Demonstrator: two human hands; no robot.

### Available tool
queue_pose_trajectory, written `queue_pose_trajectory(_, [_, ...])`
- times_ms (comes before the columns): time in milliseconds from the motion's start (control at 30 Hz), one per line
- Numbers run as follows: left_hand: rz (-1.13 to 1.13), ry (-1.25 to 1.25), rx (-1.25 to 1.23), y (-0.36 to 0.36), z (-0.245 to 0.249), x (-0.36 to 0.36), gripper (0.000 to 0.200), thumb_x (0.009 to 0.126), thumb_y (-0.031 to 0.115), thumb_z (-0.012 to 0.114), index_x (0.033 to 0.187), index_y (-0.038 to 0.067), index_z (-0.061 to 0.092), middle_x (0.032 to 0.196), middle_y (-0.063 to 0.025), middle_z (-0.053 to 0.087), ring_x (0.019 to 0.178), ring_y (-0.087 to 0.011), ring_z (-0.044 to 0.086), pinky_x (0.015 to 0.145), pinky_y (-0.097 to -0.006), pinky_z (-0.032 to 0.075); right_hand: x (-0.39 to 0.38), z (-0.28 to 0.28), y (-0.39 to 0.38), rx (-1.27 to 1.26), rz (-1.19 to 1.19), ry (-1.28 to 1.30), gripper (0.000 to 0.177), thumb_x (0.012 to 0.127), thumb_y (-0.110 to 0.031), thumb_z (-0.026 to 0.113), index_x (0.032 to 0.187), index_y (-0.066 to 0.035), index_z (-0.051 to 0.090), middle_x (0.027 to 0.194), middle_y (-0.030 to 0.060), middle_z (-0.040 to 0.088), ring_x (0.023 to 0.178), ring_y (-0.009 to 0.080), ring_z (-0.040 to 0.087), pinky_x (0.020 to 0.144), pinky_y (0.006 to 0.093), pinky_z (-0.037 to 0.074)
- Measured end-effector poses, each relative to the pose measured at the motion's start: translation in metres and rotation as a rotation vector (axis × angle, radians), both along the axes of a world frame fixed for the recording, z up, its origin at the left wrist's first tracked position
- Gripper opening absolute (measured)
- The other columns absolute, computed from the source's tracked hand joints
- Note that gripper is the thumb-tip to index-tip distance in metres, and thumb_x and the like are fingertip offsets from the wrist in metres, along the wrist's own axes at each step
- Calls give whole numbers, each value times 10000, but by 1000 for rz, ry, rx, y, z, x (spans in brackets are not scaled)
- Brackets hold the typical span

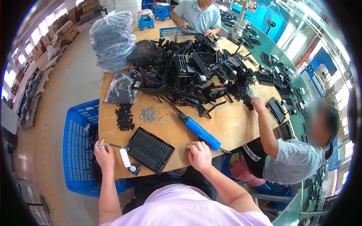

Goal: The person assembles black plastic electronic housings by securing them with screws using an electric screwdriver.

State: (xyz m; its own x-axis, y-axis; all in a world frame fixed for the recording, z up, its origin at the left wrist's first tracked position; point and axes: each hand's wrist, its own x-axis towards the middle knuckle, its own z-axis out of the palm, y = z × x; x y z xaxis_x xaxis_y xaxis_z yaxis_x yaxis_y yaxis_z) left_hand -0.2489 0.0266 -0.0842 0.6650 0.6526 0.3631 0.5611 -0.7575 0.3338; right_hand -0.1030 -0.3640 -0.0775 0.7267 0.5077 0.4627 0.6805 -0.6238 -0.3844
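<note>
Flanking the black housing (151,150): left hand (103,155), right hand (199,155).

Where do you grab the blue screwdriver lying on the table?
Wrap fingers round the thick blue handle of the screwdriver, coming from above at the near end by the right hand. It lies flat and slanted on the table, its thin tip pointing away, so the round handle is free.
</note>
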Motion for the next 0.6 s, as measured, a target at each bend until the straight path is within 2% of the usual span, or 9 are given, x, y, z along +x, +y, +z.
queue_pose_trajectory(133, [1,0,23,1,-3,-1,395,901,86,640,1285,10,584,1347,-197,553,1284,-372,510,1093,-467,402,0,-2,-1,-10,0,8,238,740,-60,700,971,-114,682,1031,56,645,960,284,612,813,417,502])
queue_pose_trajectory(233, [-15,4,12,2,-2,-1,385,923,91,629,1291,-14,593,1368,-235,524,1267,-408,516,1078,-484,420,0,-2,-1,-16,-1,12,239,741,-59,699,972,-115,682,1033,56,645,962,285,611,814,418,501])
queue_pose_trajectory(600, [-28,4,26,3,-4,-1,389,922,88,627,1296,-12,584,1358,-231,527,1258,-404,518,1073,-484,417,1,0,-2,-13,10,25,232,744,-61,701,971,-109,685,1030,65,643,960,290,612,810,421,506])
